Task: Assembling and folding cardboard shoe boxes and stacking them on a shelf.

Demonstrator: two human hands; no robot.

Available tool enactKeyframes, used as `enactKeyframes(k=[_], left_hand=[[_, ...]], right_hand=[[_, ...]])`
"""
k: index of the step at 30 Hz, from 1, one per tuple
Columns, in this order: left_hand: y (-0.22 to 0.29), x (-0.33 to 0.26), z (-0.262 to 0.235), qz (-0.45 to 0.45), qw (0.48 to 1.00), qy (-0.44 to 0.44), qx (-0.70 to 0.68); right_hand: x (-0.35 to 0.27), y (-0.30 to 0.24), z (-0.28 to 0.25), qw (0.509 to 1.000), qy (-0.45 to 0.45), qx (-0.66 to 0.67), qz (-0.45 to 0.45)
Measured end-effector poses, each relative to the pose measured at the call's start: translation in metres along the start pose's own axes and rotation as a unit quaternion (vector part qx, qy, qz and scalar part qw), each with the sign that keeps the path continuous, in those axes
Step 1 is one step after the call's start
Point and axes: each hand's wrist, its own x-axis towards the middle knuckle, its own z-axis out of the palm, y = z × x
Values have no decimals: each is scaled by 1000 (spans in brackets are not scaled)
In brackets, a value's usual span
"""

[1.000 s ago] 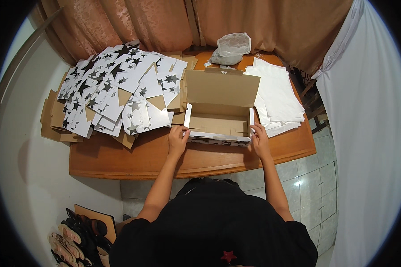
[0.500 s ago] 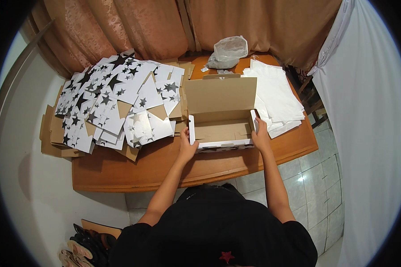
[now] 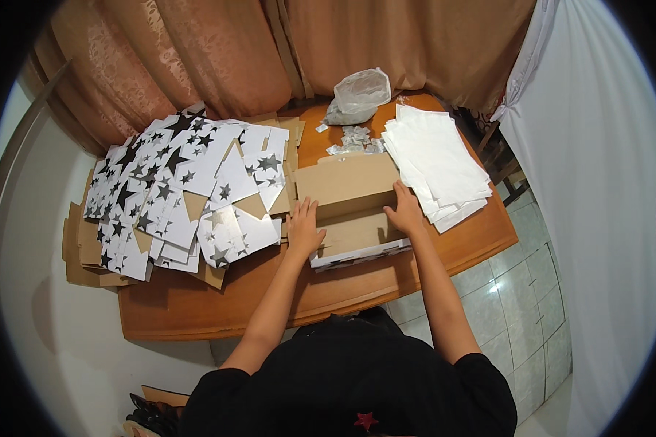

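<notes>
Pressing down on both sides of a cardboard box (image 3: 353, 215), the person's hands lie spread and flat: the left hand (image 3: 304, 227) on the box's left side wall, fingers pointing away from the body, the right hand (image 3: 404, 211) on its right side wall. The box sits on the wooden counter (image 3: 197, 309), close to the counter's near edge, its brown lid flap standing open behind it. Its front wall shows a white face with dark stars; the inside floor is partly hidden by the hands, and what, if anything, lies in it cannot be made out.

Left of the box, a wide heap of flat star-printed sheets (image 3: 175, 186) covers that side of the counter and overhangs its left edge, with plain brown cardboard (image 3: 80, 251) poking out beneath. Just right of the box, a stack of white sheets (image 3: 437, 160) fans toward the counter's right corner. Behind the box lie small crumpled silver bits (image 3: 356, 140), too small to identify, and a clear plastic bag (image 3: 358, 95) against the curtain (image 3: 219, 51).

Bare wood shows in a strip in front of the box and below the star heap. A tiled floor (image 3: 517, 306) opens to the right of the counter.
</notes>
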Motion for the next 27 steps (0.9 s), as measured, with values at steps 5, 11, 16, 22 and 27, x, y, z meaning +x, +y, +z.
enactKeyframes(k=[5, 11, 16, 22, 27], left_hand=[[35, 12, -15, -99, 995, 9, -24], [115, 37, 2, -19, 979, 160, -126], [191, 53, 30, 91, 976, 115, -164], [238, 67, 56, 136, 975, 73, -161], [238, 109, 81, 141, 967, -26, -213]], right_hand=[[10, 42, -4, 941, 39, 333, 43], [-7, 110, -51, 980, 117, -42, 156], [-16, 159, -76, 967, -10, -203, 156], [-16, 189, -79, 971, 98, -210, 49], [-8, 164, -96, 961, 230, -117, 98]])
